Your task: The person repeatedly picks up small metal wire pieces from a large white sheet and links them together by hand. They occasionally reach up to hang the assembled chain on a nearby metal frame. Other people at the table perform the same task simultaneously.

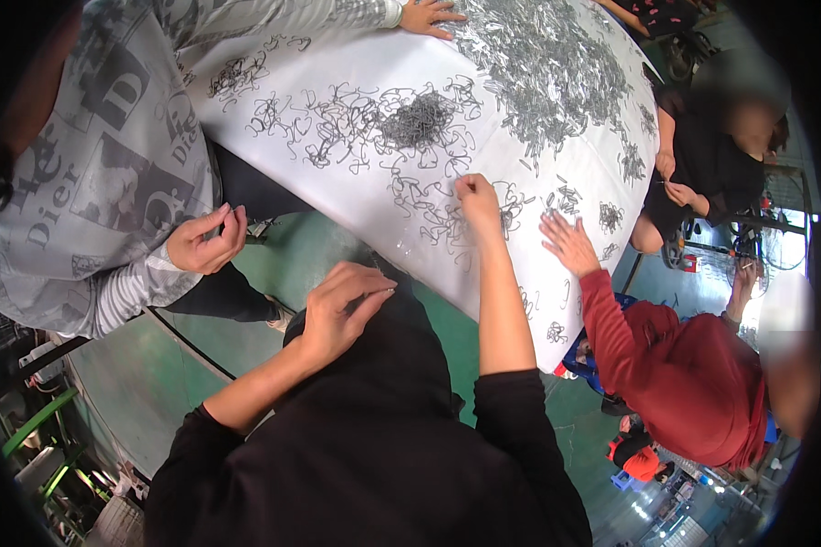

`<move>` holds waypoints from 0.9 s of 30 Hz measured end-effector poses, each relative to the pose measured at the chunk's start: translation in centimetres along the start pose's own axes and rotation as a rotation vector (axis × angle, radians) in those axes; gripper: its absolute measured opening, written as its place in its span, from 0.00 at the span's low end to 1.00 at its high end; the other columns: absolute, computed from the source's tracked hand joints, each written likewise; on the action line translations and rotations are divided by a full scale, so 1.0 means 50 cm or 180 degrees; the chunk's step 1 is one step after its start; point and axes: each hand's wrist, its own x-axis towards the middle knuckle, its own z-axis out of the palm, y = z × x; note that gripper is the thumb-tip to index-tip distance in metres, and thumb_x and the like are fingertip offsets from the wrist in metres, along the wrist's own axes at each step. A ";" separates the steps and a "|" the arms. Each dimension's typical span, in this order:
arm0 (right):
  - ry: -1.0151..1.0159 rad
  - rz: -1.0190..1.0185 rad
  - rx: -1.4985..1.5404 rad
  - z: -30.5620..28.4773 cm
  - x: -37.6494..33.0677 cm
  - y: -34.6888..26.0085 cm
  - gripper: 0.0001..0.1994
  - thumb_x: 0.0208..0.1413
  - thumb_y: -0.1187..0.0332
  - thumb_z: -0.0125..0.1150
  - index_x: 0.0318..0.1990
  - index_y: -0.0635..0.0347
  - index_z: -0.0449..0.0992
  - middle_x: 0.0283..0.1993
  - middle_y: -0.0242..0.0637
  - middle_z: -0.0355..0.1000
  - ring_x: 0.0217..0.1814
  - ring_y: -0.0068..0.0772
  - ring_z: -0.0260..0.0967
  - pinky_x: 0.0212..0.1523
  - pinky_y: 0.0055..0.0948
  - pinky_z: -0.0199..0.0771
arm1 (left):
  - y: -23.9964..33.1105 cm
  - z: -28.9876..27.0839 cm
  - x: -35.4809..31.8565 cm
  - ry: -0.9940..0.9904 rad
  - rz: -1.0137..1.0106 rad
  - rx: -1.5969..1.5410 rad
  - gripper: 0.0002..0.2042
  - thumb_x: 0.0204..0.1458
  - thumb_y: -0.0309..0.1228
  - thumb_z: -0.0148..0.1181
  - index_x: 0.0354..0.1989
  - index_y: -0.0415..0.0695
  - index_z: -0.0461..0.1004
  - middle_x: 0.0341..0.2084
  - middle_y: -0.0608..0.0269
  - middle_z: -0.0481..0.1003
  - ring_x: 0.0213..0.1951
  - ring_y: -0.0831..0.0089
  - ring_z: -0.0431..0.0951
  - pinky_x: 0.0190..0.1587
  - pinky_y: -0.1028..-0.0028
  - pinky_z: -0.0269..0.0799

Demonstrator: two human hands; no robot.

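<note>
Loose wire clips (429,196) lie scattered over the white counter (356,68), just beyond a dense clip heap (417,120). The right hand (477,202) rests on them, its grip pressed together on what appears to be one clip. The left hand (342,305) hovers off the counter near the lap, fingers curled together; whether it holds anything cannot be told. For a clean pick, separate one clip from tangled neighbours before lifting. A red-sleeved co-worker's hand (567,242) lies flat nearby.
</note>
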 end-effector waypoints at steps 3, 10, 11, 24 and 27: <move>-0.0011 0.0142 0.1145 -0.022 -0.124 -0.016 0.04 0.58 0.72 0.58 0.37 0.62 0.71 0.31 0.33 0.71 0.30 0.24 0.68 0.31 0.20 0.66 | -0.003 0.001 -0.004 -0.0069 0.0057 -0.0007 0.08 0.44 0.19 0.66 0.34 0.40 0.80 0.32 0.59 0.79 0.35 0.64 0.77 0.39 0.70 0.73; -0.0090 -0.0265 0.2574 -0.032 -0.420 -0.143 0.12 0.56 0.78 0.60 0.42 0.62 0.63 0.35 0.41 0.73 0.33 0.27 0.74 0.29 0.21 0.74 | -0.003 0.002 -0.019 -0.0219 -0.0021 -0.0086 0.10 0.44 0.16 0.64 0.36 0.39 0.80 0.33 0.62 0.80 0.31 0.70 0.75 0.35 0.74 0.71; -0.0093 -0.0317 0.2580 -0.029 -0.443 -0.156 0.12 0.56 0.79 0.60 0.42 0.63 0.63 0.36 0.41 0.73 0.33 0.28 0.75 0.30 0.22 0.75 | -0.003 0.001 -0.021 -0.0229 0.0047 -0.0065 0.10 0.44 0.16 0.64 0.36 0.39 0.80 0.33 0.61 0.80 0.32 0.70 0.75 0.35 0.73 0.71; 0.0666 -0.0562 0.2253 0.011 -0.479 -0.174 0.11 0.54 0.83 0.61 0.39 0.65 0.63 0.36 0.39 0.71 0.37 0.26 0.75 0.37 0.23 0.78 | 0.001 0.023 -0.013 -0.0165 0.0377 -0.0031 0.12 0.43 0.15 0.64 0.38 0.39 0.80 0.31 0.59 0.79 0.34 0.66 0.77 0.37 0.71 0.73; 0.0857 -0.0623 0.2243 0.012 -0.475 -0.161 0.11 0.53 0.82 0.62 0.38 0.65 0.64 0.35 0.39 0.72 0.36 0.27 0.76 0.36 0.24 0.78 | 0.000 0.032 -0.009 -0.0267 0.0559 0.0096 0.14 0.41 0.14 0.65 0.39 0.39 0.79 0.32 0.58 0.79 0.34 0.64 0.77 0.37 0.70 0.73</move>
